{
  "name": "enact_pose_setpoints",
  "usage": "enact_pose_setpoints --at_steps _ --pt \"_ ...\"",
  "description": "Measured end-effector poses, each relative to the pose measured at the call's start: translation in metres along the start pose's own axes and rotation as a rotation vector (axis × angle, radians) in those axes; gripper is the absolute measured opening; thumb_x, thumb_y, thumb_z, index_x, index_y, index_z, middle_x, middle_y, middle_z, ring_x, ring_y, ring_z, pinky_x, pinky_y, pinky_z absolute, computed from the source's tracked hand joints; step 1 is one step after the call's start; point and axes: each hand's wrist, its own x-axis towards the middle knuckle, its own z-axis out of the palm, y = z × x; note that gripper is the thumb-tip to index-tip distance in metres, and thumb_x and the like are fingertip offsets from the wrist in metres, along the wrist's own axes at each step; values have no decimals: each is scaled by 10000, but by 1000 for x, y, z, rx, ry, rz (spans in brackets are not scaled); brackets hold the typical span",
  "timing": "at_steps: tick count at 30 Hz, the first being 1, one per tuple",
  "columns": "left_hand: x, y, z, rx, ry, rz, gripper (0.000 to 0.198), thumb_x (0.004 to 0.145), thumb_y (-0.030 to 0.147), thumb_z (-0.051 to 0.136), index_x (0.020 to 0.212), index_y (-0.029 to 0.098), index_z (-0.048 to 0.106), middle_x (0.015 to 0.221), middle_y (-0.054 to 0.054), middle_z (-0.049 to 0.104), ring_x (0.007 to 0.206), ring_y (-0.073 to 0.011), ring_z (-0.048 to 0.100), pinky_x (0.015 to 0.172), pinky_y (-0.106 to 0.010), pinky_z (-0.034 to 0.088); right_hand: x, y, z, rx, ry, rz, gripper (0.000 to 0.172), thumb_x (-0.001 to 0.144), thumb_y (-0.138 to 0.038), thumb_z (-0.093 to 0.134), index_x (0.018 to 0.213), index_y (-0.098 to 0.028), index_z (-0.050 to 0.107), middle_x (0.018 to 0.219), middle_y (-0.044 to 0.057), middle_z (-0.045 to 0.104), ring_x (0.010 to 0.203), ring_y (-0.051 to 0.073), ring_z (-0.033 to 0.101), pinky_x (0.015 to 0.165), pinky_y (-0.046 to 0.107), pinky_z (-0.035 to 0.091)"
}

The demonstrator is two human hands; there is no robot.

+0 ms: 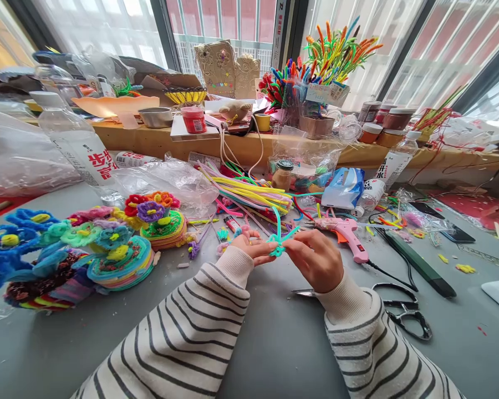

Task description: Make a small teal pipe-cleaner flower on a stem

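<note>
Between my two hands is a turquoise pipe cleaner [278, 250], bent into small loops with loose ends sticking up and to the right. My left hand [253, 247] holds the looped part at its fingertips, its fingers fairly straight and pointing right. The thumb and forefinger of my right hand [318, 259] pinch the pipe cleaner from the other side. Under my right wrist lie black-handled scissors [411, 320], their blade tips showing to the left. A pink glue gun [347, 235] rests just beyond my right hand.
Finished pipe-cleaner flowers on round bases [120, 263] crowd the left. Behind my hands lies a bundle of loose pipe cleaners [249, 191] beside a small jar [283, 175]. A dark green tool [419, 263] and the glue gun's cord are at right. Plastic bottles [81, 147] stand farther back.
</note>
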Motion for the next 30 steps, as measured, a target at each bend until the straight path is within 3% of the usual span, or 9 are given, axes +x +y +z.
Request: enact_pose_setpoints --at_steps 3,8,15,22,26,28,30 --pt "2 -3 0 12 -33 119 508 406 117 719 641 197 276 378 152 358 418 -70 516 497 -235 476 1 -2 1 -6 21 9 79 716 -177 522 717 -211 593 668 30 580 638 134 525 576 258 399" --pt "3 -4 2 62 -28 335 500 433 112 704 634 199 254 395 120 472 391 -64 491 460 -207 438 -1 -7 6 80 38 155 72 711 -178 514 730 -194 582 705 44 557 709 159 522 620 295 387" --pt "-4 -3 9 110 2 501 466 493 84 665 634 213 240 424 114 488 429 -64 487 488 -179 376 1 -16 11 467 -18 573 49 690 -216 515 676 -188 553 659 18 477 547 113 418 524 264 377" --pt "-10 -5 10 402 143 634 395 527 153 652 619 219 274 513 68 472 513 -98 517 557 -223 417 -2 -15 23 1003 -116 1075 196 597 -343 598 549 -176 508 533 -25 426 494 88 372 468 237 288" --pt "-11 -2 6 578 93 653 355 556 167 634 607 217 286 559 39 500 559 -109 533 577 -227 438 -2 -14 27 1295 -210 1324 250 542 -377 611 519 -182 457 401 -69 325 389 59 271 397 222 192" --pt "-10 -2 3 572 68 632 367 551 168 637 607 217 277 565 38 509 564 -109 538 579 -229 442 0 -12 24 1301 -272 1316 242 558 -385 594 546 -183 462 412 -68 331 381 58 261 386 218 179" --pt "-6 -3 2 497 69 607 388 543 171 639 616 219 261 541 51 508 528 -104 531 549 -228 436 2 -9 18 1148 -303 1154 198 592 -355 578 586 -176 493 494 -38 401 418 66 305 399 221 220"
